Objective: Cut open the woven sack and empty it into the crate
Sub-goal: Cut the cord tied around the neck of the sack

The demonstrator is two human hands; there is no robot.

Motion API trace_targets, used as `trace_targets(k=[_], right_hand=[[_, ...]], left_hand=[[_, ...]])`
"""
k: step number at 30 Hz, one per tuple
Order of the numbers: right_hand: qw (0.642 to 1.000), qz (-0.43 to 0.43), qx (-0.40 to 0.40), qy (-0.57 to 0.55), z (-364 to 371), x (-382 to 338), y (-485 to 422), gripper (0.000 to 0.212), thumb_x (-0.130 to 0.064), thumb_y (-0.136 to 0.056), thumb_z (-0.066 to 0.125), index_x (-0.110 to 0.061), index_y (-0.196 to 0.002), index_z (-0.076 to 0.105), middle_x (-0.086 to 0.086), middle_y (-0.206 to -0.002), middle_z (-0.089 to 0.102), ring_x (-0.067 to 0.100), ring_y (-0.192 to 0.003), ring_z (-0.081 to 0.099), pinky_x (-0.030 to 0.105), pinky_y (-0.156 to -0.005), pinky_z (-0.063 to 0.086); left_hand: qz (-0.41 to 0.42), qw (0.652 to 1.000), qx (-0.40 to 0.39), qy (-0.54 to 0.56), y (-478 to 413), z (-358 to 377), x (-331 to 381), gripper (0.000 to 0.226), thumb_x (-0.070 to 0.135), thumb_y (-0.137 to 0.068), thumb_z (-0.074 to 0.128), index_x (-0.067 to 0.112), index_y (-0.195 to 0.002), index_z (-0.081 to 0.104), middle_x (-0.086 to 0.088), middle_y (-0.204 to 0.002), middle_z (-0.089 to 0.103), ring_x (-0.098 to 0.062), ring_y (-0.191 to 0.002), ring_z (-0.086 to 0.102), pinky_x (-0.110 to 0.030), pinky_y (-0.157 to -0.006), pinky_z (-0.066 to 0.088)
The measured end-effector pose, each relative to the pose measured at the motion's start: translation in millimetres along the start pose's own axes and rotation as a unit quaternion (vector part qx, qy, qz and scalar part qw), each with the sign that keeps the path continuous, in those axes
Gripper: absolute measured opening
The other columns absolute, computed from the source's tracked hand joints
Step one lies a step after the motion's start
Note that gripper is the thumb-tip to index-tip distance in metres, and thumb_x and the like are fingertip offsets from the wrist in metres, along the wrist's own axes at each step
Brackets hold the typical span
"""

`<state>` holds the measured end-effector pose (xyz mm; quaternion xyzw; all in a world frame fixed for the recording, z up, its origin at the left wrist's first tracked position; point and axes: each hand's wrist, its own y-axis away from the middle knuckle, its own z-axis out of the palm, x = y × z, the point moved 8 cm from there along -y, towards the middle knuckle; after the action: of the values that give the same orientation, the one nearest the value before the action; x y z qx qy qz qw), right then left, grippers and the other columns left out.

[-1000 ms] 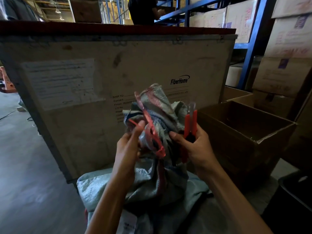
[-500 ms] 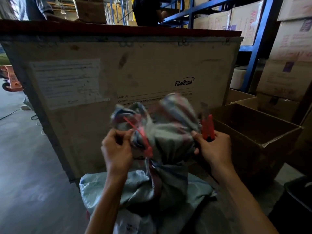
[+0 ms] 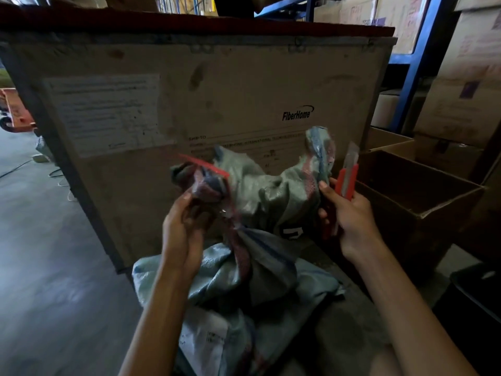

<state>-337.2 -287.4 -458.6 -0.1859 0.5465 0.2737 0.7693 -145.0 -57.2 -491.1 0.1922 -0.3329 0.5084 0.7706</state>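
A grey-green woven sack (image 3: pixel 260 202) with red and blue stripes stands in front of me, its top spread wide between my hands. My left hand (image 3: pixel 184 226) grips the left part of the sack's mouth, where a red plastic tie (image 3: pixel 203 164) sticks out. My right hand (image 3: pixel 349 213) holds an orange utility knife (image 3: pixel 348 177), blade up, and its fingers pinch the right edge of the sack's mouth. The large wooden crate (image 3: pixel 217 90) with a FiberHome print stands right behind the sack.
An open cardboard box (image 3: pixel 423 196) sits at the right, with more cartons (image 3: pixel 466 104) and blue shelving (image 3: pixel 412 71) behind it. A dark bin (image 3: pixel 477 299) is at the lower right. Bare concrete floor (image 3: pixel 40 253) lies to the left, with an orange pallet jack (image 3: pixel 13 115) at the far left.
My hands have moved apart, and the bunched, tied top of the sack has been pulled open wide. The red tie now hangs loose at the left side.
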Motion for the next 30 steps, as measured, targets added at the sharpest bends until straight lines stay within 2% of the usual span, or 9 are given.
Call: trace_targets(k=[5, 9, 11, 14, 17, 21, 25, 28, 30], right_hand=[[0.999, -0.012, -0.029, -0.016, 7, 2, 1, 0.02, -0.022, -0.092, 0.068, -0.022, -0.111, 0.07, 0.0, -0.079, 0.066, 0.008, -0.048, 0.052, 0.021, -0.045, 0.046], [0.997, -0.035, -0.066, -0.018, 11, 2, -2, 0.026, -0.02, -0.092, 0.068, -0.015, -0.118, 0.069, 0.001, -0.076, 0.067, 0.01, -0.05, 0.053, 0.024, -0.048, 0.047], [0.997, -0.051, -0.058, 0.004, 13, 4, -5, 0.03, -0.018, -0.09, 0.07, -0.011, -0.119, 0.069, 0.01, -0.086, 0.074, 0.019, -0.064, 0.065, 0.032, -0.062, 0.057], [0.992, -0.088, -0.041, 0.084, 16, 2, -6, 0.036, -0.012, -0.085, 0.075, -0.007, -0.12, 0.068, 0.015, -0.108, 0.074, 0.027, -0.096, 0.072, 0.042, -0.092, 0.057], [0.981, -0.114, -0.004, 0.159, 13, 3, -6, 0.034, -0.008, -0.086, 0.071, -0.007, -0.12, 0.068, 0.003, -0.106, 0.072, 0.009, -0.09, 0.068, 0.027, -0.085, 0.056], [0.984, -0.088, 0.055, 0.142, 6, 13, -3, 0.021, -0.021, -0.09, 0.069, -0.014, -0.11, 0.071, -0.001, -0.088, 0.07, 0.012, -0.076, 0.065, 0.034, -0.07, 0.054], [0.995, -0.001, -0.067, 0.068, 26, 14, 8, 0.043, -0.052, -0.077, 0.072, -0.02, -0.105, 0.068, 0.002, -0.087, 0.075, 0.005, -0.05, 0.049, 0.022, -0.046, 0.04], [0.979, -0.017, -0.16, 0.123, 51, 18, 25, 0.046, -0.034, -0.068, 0.084, -0.018, -0.108, 0.068, -0.002, -0.079, 0.074, 0.006, -0.057, 0.065, 0.019, -0.052, 0.051], [0.985, -0.033, -0.119, 0.121, 54, 23, 24, 0.042, -0.015, -0.068, 0.087, -0.014, -0.107, 0.069, 0.002, -0.087, 0.077, 0.015, -0.08, 0.076, 0.029, -0.07, 0.061]], left_hand=[[-0.211, 0.975, 0.06, 0.031, 23, -2, -67, 0.017, 0.012, -0.094, 0.059, 0.008, -0.078, 0.064, -0.005, -0.075, 0.068, -0.013, -0.062, 0.07, -0.022, -0.056, 0.06], [-0.362, 0.927, -0.049, -0.079, 52, 19, -101, 0.039, 0.042, -0.081, 0.064, 0.006, -0.08, 0.079, -0.013, -0.078, 0.078, -0.024, -0.065, 0.076, -0.032, -0.055, 0.062], [-0.332, 0.932, -0.101, -0.107, 54, 29, -103, 0.038, 0.041, -0.09, 0.057, 0.011, -0.086, 0.079, -0.01, -0.081, 0.078, -0.019, -0.068, 0.076, -0.028, -0.059, 0.062], [-0.161, 0.948, -0.159, -0.223, 45, 43, -79, 0.004, 0.017, -0.079, 0.076, 0.015, -0.076, 0.074, 0.003, -0.064, 0.073, -0.005, -0.052, 0.066, -0.018, -0.047, 0.053], [-0.077, 0.932, -0.17, -0.31, 41, 49, -59, 0.017, -0.004, -0.071, 0.075, 0.013, -0.073, 0.072, 0.004, -0.061, 0.073, -0.003, -0.053, 0.067, -0.017, -0.051, 0.054], [-0.055, 0.961, -0.03, -0.27, 33, 37, -36, 0.006, 0.007, -0.082, 0.077, 0.007, -0.086, 0.073, -0.008, -0.074, 0.078, -0.017, -0.064, 0.074, -0.029, -0.058, 0.061], [-0.009, 0.973, 0.143, -0.183, 29, 12, -14, 0.024, 0.008, -0.076, 0.084, -0.001, -0.096, 0.074, -0.016, -0.085, 0.079, -0.026, -0.08, 0.077, -0.038, -0.071, 0.064], [0.003, 0.979, 0.112, -0.168, 30, 24, -14, 0.029, 0.007, -0.072, 0.087, 0.004, -0.098, 0.076, -0.012, -0.089, 0.08, -0.025, -0.085, 0.078, -0.038, -0.077, 0.063], [0.003, 0.981, 0.072, -0.182, 32, 34, -17, 0.023, 0.007, -0.072, 0.086, 0.007, -0.093, 0.077, -0.016, -0.092, 0.08, -0.029, -0.088, 0.078, -0.04, -0.081, 0.061]])
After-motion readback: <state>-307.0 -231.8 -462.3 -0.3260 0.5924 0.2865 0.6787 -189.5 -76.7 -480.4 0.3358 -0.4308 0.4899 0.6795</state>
